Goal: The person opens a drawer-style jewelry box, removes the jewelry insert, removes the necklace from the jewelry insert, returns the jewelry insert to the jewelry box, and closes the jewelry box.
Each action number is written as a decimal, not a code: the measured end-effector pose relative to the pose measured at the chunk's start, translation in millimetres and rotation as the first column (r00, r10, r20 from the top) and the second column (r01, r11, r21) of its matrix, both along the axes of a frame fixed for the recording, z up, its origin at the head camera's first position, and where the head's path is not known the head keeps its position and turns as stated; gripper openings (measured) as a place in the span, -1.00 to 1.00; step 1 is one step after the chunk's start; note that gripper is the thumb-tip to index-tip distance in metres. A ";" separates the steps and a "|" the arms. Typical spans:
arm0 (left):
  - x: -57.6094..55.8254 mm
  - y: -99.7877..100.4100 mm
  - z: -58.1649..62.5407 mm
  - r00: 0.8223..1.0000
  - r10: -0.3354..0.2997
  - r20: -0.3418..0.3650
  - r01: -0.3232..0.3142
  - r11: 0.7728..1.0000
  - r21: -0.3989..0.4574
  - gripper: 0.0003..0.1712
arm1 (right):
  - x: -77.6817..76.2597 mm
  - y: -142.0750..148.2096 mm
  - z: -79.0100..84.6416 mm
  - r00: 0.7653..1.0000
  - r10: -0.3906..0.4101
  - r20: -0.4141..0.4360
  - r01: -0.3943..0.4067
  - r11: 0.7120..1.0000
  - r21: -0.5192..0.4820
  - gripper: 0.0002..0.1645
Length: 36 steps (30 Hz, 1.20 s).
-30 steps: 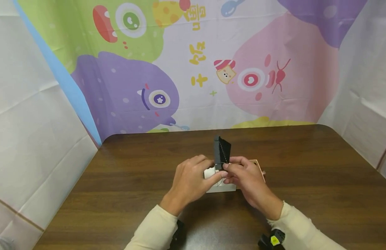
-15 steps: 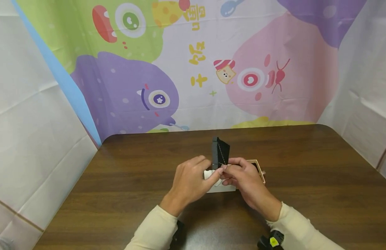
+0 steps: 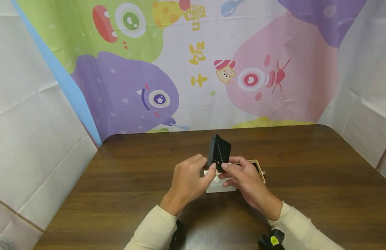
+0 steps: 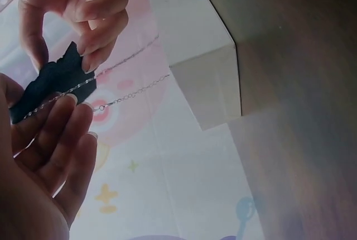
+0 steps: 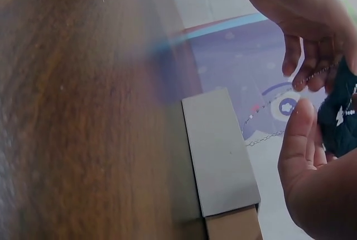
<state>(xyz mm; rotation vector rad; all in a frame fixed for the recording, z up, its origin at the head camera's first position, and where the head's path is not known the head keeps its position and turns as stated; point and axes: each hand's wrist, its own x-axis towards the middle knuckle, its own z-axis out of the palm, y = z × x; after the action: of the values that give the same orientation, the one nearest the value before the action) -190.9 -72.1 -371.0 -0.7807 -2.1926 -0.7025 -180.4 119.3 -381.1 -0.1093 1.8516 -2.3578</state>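
A black jewelry insert pad [image 3: 224, 149] is held up and tilted between both hands. The left hand [image 3: 189, 184] pinches its lower left corner between thumb and fingers. At the lower right corner, the right hand [image 3: 250, 184] grips it with the thumb on the near face. A thin silver necklace [image 3: 219, 149] crosses the pad's face. In the left wrist view, the necklace's strands [image 4: 136, 90] hang away from the pad toward a white box [image 4: 206, 78], and their far ends are hidden behind it. The white box [image 3: 221, 188] lies on the table below the hands.
Beside the white box, partly behind the right hand, is an open box with a gold-coloured rim [image 3: 259, 170]. All of this is on a dark wooden table [image 3: 124, 180]. A cartoon-print cloth [image 3: 205, 104] hangs behind the table, with white cloth at both sides.
The pad has tilted and turned so more of its face shows. The left thumb has moved left, away from the right fingers, to the pad's lower left corner. The boxes stay put.
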 end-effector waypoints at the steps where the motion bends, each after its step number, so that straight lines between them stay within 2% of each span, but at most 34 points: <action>1: -0.1 -0.3 0.2 1.000 -0.001 0.000 0.001 1.000 0.011 -0.76 | 0.1 0.5 0.3 1.000 -0.005 -0.001 0.005 1.000 0.004 -0.50; 12: -1.5 -1.4 0.3 1.000 0.001 -0.019 0.000 0.998 0.066 -0.75 | -3.3 5.8 1.6 1.000 -0.023 -0.006 0.023 0.999 0.047 -0.48; 18: -0.6 -2.2 1.9 1.000 -0.017 -0.002 0.017 0.997 0.080 -0.74 | -5.7 9.6 1.6 0.999 -0.045 -0.022 0.047 0.997 0.068 -0.49; 27: 0.5 -1.6 2.5 1.000 -0.026 0.001 0.026 0.996 0.080 -0.71 | -9.9 15.6 1.2 0.994 -0.081 -0.076 0.087 0.993 0.085 -0.52; 36: 0.2 -0.9 2.2 0.998 -0.057 -0.015 0.058 0.995 0.081 -0.69 | -10.2 17.6 0.4 0.990 -0.068 -0.125 0.079 0.993 0.093 -0.55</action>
<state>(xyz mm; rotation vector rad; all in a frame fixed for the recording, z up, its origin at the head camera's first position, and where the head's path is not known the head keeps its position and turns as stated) -190.7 -73.0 -368.8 -0.8076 -2.1235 -0.8083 -190.6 136.8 -380.7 -0.1804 2.0569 -2.3519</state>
